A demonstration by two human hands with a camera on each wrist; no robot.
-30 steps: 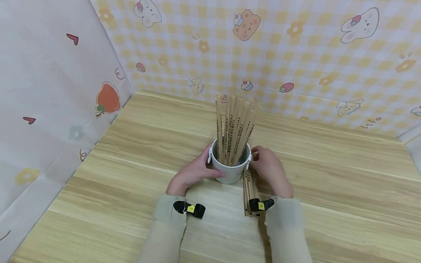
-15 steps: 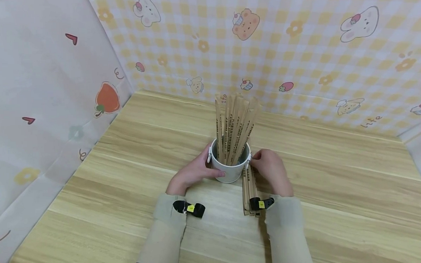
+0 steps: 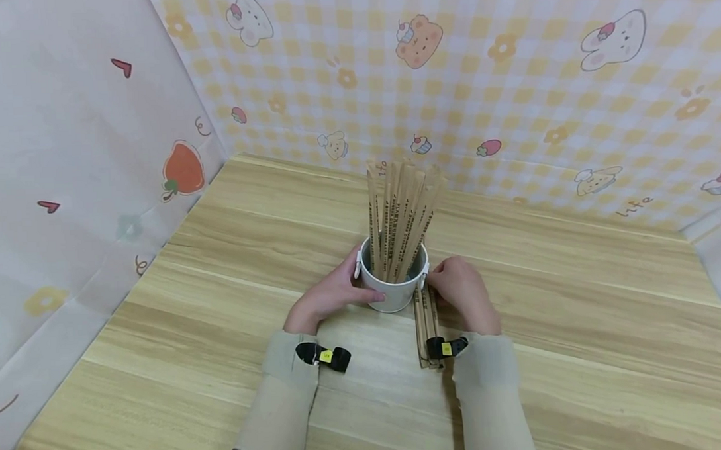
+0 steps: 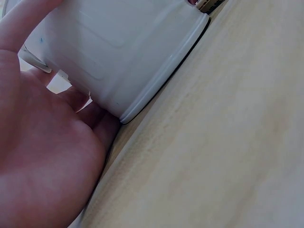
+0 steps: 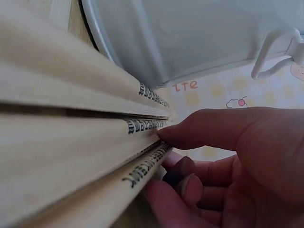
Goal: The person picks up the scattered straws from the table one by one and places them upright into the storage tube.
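A yellow-checked backdrop [image 3: 332,97] closes off the far side, above a pale wood surface [image 3: 584,323]. Both forearms come in from the near side in long sleeves. The left hand [image 3: 333,294] curves round the left of a white bucket [image 3: 393,299], thumb on its near wall; the left wrist view adds the palm and the fingers behind, low by the base, which the head view hides. That grip is grasping the bucket, which stands upright. The right hand [image 3: 463,291] bends inward just right of it, and only the right wrist view shows its thumb and fingers pinching the ends of loose slim packets [image 3: 425,325]; these lie on the surface, running toward the near side. Inside the bucket, seen only from the head, brown printed packets [image 3: 398,214] stand fanned, leaning mostly right. A small loop handle [image 5: 275,52] hangs at its rim.
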